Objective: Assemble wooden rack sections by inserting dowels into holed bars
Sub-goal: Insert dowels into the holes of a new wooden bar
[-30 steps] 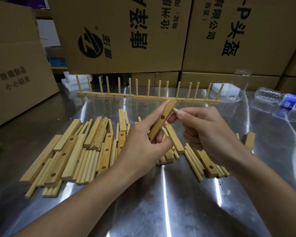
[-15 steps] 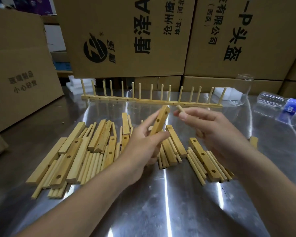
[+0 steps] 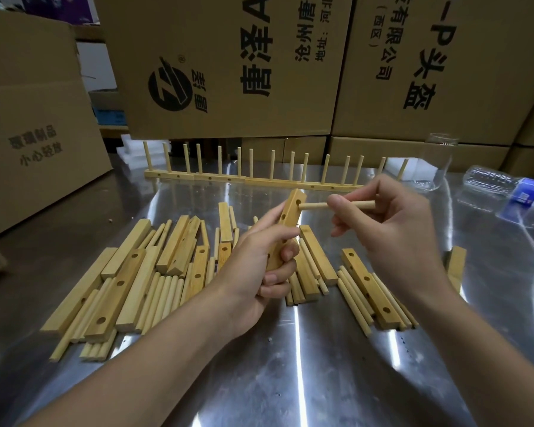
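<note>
Just in front of the finished rack row (image 3: 259, 180), the left hand (image 3: 259, 266) is gripping the holed bar (image 3: 287, 226) and the right hand (image 3: 392, 229) is pinching a dowel (image 3: 313, 206) at the bar's top hole, where, I think, it should be pushing straight along the hole, not tilting.

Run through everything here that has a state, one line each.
Left hand: grips holed bar.
Holed bar: tilted, dowel tip at top hole.
Dowel: horizontal, pinched by right hand.
Finished rack sections: standing upright.
Water bottle: lying sideways.
Glass: upright.
Loose bars: lying flat.
</note>
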`<action>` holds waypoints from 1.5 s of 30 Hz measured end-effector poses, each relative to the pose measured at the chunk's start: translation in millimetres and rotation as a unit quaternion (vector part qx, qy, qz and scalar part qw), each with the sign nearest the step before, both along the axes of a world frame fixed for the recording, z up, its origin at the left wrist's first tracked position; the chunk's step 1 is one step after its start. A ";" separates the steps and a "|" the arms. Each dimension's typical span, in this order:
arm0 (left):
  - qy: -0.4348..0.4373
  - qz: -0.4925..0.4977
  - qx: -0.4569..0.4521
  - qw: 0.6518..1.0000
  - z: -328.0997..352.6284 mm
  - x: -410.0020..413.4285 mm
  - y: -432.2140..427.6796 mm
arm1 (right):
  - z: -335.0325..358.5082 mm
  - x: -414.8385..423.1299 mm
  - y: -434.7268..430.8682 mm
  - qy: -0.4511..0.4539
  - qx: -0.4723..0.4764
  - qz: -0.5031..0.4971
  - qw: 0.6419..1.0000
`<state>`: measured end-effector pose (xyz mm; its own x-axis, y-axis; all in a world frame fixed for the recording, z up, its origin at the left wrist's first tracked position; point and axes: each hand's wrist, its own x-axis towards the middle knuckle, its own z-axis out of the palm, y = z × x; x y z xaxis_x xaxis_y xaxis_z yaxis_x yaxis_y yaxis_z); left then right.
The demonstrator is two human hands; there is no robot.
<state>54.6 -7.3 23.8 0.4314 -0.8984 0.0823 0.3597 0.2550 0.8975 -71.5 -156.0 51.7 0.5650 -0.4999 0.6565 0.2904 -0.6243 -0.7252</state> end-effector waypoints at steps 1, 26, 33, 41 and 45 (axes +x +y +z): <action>0.005 -0.004 -0.006 1.000 0.1 0.0 0.2 | -0.9 0.3 0.0 -0.001 -0.004 0.000 1.000; -0.035 -0.039 -0.021 0.998 4.3 -0.7 2.4 | -2.7 0.3 2.4 0.158 -0.074 0.004 0.985; -0.030 -0.039 -0.020 0.999 2.5 1.2 2.2 | -3.5 2.7 2.3 0.133 -0.103 -0.023 0.986; -0.152 0.015 0.020 0.988 4.8 4.3 4.5 | -2.9 -0.6 2.2 0.148 -0.149 -0.042 0.977; -0.222 0.012 0.032 0.975 11.5 10.4 9.6 | 0.4 -4.2 0.2 0.153 -0.188 -0.067 0.968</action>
